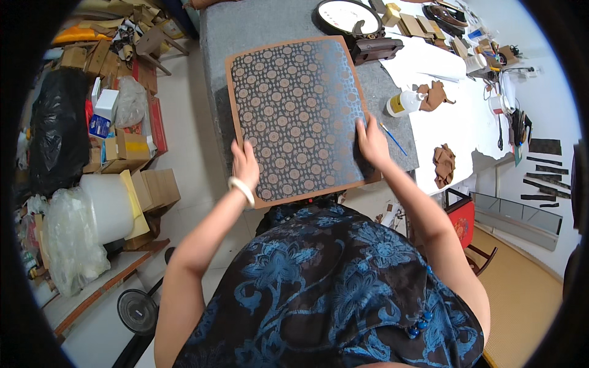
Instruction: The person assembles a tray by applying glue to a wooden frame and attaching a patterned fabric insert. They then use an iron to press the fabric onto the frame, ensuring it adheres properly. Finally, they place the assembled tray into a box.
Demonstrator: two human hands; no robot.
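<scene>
Both hands grip a large rectangular patterned panel (288,116) with rounded corners, a brown border and rows of brown round motifs on black that turn bluish toward the right. At its lower left edge is my left hand (245,165), a pale bangle on the wrist, its fingers closed on the border. My right hand (372,142) clasps the right edge with the thumb on top; its other fingers are partly hidden. The panel lies over the front of a grey-topped table (227,23), its near end reaching past the edge toward my body. How much of it rests on the tabletop I cannot tell.
Right of the panel are a blue brush (393,140), a white bottle with a yellow label (405,103), and brown crumpled pieces (444,165). A round white-faced object (348,17) stands behind. Cardboard boxes (126,150) and plastic bags line the left; a red-seated chair (461,222) is at right.
</scene>
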